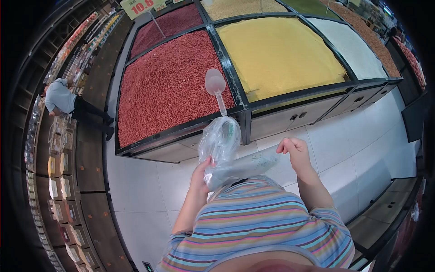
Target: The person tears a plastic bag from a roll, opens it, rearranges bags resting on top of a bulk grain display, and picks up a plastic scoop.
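My left hand (200,176) is closed on clear plastic bags near my chest. One crumpled clear bag (218,141) rises above it toward the bin's front edge. A flatter bag with faint green print (253,164) stretches across to the right. At its far end, my right hand (293,152) is closed in a pinch on the bag's edge. Just beyond the crumpled bag, a clear plastic scoop (215,82) lies on red-skinned peanuts (170,86), its handle pointing at me. Whether the two bags are joined is hidden by my left fingers.
Beside the peanuts is a bin of yellow grain (278,54), then one of white grain (351,47). A price sign (141,7) stands at the back left. Another person (63,97) stands by the left shelves. Pale tiled floor (140,186) lies below, with a dark cabinet (385,208) at right.
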Available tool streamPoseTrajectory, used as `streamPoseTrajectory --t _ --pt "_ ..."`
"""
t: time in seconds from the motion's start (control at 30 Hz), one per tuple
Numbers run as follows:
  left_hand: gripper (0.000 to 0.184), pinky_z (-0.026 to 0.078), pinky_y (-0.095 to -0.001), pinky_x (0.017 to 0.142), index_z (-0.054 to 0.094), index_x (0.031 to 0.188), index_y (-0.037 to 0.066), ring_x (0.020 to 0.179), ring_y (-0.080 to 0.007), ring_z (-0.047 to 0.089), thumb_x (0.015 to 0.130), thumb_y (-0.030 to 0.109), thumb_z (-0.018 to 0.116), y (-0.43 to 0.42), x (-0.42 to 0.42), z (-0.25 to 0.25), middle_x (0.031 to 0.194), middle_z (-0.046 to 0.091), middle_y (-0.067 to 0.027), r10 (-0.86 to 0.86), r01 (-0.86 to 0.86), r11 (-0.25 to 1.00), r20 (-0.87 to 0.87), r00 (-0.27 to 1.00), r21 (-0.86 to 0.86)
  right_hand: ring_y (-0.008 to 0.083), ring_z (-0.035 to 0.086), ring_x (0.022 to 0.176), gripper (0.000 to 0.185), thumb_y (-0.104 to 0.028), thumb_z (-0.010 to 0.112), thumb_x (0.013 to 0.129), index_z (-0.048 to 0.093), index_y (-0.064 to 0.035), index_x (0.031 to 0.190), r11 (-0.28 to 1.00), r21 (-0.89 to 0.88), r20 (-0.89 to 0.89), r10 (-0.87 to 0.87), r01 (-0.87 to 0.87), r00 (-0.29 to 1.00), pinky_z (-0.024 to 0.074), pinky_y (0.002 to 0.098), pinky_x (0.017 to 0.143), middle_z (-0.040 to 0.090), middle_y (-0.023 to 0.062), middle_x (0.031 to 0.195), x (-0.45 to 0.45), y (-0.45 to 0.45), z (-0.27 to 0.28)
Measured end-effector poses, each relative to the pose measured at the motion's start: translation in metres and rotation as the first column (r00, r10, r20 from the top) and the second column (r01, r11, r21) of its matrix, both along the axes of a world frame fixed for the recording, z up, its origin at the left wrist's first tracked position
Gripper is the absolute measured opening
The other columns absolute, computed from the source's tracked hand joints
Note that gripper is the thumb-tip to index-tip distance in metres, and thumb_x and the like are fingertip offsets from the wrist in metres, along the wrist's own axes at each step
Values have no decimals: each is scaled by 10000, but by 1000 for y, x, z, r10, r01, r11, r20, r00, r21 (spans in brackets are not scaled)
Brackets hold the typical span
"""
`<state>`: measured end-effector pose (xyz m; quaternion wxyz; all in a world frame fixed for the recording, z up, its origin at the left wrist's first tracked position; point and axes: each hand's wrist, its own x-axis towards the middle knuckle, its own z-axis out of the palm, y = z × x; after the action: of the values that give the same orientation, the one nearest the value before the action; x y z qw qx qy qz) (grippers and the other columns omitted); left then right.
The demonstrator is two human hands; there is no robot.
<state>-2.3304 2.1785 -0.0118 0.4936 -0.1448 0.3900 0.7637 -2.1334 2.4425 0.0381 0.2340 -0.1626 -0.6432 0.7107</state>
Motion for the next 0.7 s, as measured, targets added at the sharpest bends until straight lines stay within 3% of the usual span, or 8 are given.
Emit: streamPoseTrajectory --t 0.03,0.1,0.23,0.37,0.43,0.53,0.63,0.7 --pt "247 511 -358 753 560 1048 54 834 -217 611 879 233 574 5 -4 1 906 626 -87 -27 26 1000 -23 999 -17 129 563 737 172 -110 494 904 585 6 816 998 58 99 -28 22 995 440 248 668 638 89 834 0 -1 -7" --pt "219 507 -349 746 570 1021 62 818 -206 606 891 238 560 16 -8 3 878 626 -72 -104 103 994 -29 994 -27 143 572 787 156 -121 504 897 543 -20 1009 995 -66 100 -67 73 993 456 269 695 622 111 922 -5 -9 -11" --pt "218 502 -339 755 569 1014 50 824 -198 603 908 237 540 55 -18 13 884 627 -76 -343 346 937 -68 937 36 179 574 930 538 -128 576 857 328 -74 1332 982 -121 90 -132 142 987 479 292 754 556 126 1137 -24 -23 -9" --pt "227 495 -327 769 567 1025 36 844 -190 600 916 231 531 96 -12 39 927 630 -91 -547 559 829 -179 818 22 204 552 1026 662 -170 644 820 286 -73 1368 905 -339 41 -258 257 965 479 315 796 515 124 1212 -32 -31 -13" --pt "230 497 -381 820 556 1057 27 907 -222 600 925 211 512 113 -12 35 985 617 -117 -661 681 731 -200 723 44 204 553 1029 689 -182 681 796 301 -58 1357 839 -484 7 -281 249 960 472 327 821 520 121 1215 -24 -35 -10" --pt "262 489 -455 865 539 1110 17 983 -281 593 936 205 485 133 -1 47 1069 595 -152 -785 796 603 -143 603 49 180 549 1030 622 -139 704 770 392 -22 1296 829 -434 -51 -412 351 910 448 329 870 540 100 1193 -9 -43 -26" --pt "279 499 -428 846 523 1156 14 987 -271 594 932 174 482 147 10 35 1084 594 -156 -842 853 519 -145 520 43 194 540 1057 581 -152 746 732 474 -16 1228 779 -465 43 -454 420 890 429 346 908 556 89 1167 13 -59 -26" --pt "271 503 -403 836 527 1161 8 970 -253 602 925 134 478 155 19 42 1078 601 -148 -854 868 496 -178 489 1 204 537 1065 589 -160 771 704 499 -14 1207 779 -376 94 -506 501 857 424 350 919 574 93 1143 22 -72 -21"
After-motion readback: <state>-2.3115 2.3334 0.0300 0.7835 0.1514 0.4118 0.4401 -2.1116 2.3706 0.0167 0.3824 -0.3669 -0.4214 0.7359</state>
